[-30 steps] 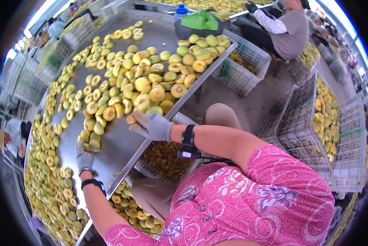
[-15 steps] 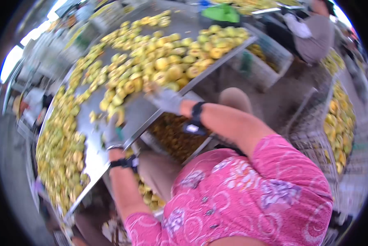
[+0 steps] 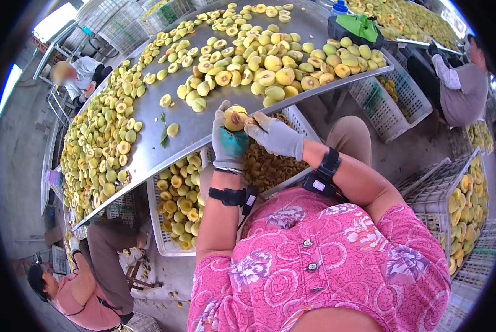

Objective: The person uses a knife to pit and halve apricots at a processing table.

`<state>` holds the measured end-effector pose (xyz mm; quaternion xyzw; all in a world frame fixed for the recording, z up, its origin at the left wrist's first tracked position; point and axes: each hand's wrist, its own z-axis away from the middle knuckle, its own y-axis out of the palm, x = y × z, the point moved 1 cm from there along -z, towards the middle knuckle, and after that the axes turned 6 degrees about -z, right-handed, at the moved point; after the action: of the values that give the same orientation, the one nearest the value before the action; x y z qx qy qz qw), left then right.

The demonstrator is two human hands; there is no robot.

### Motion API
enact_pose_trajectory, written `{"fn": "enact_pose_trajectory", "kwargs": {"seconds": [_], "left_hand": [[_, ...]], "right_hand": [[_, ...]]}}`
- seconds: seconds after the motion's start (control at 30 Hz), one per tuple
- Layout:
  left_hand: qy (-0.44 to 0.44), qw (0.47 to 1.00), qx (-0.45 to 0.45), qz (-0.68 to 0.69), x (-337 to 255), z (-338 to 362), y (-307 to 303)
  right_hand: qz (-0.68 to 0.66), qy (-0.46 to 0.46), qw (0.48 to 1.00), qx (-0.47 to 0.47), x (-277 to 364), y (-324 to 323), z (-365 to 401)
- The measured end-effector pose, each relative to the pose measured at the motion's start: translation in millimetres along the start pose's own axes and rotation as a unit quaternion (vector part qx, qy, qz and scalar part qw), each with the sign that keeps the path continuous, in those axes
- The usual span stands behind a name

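Note:
My left hand (image 3: 229, 141), in a grey glove with a green palm, is closed around a peach half (image 3: 235, 118) just past the table's near edge. The cut face shows a brownish-red centre. At the fruit's right side is my right hand (image 3: 278, 135), also gloved, its fingers pinched together at the cut side. Something small and brown shows at those fingertips; I cannot make out what it is. Both hands are above a crate of brown pits or scraps (image 3: 267, 169). Beyond them, a pile of halved peaches (image 3: 275, 61) covers part of the metal table (image 3: 148, 149).
More halves (image 3: 98, 144) line the table's left side. A crate of hollowed halves (image 3: 178, 207) stands under the edge, and another full crate (image 3: 463, 205) is at right. Co-workers sit at lower left (image 3: 84, 293), far left (image 3: 82, 77) and right (image 3: 466, 94). A green bag (image 3: 358, 27) lies at the back.
Both hands have come from over the tabletop to the near edge and together. The left hand moved right and up with a peach half; the right moved away from the pile. The view has shifted.

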<state>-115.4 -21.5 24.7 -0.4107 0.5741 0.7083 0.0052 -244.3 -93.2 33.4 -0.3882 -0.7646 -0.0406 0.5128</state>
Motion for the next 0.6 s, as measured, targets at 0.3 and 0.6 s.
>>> {"fn": "enact_pose_trajectory", "kwargs": {"seconds": [0.3,0.6], "left_hand": [[0.095,0.970,0.042,-0.221,17,13,-5],[0.108,0.979,-0.038,-0.169,16,12,7]], "right_hand": [[0.054,0.104,0.991,0.064,8,-6,7],[0.062,0.081,0.991,0.087,12,-4,15]]}}
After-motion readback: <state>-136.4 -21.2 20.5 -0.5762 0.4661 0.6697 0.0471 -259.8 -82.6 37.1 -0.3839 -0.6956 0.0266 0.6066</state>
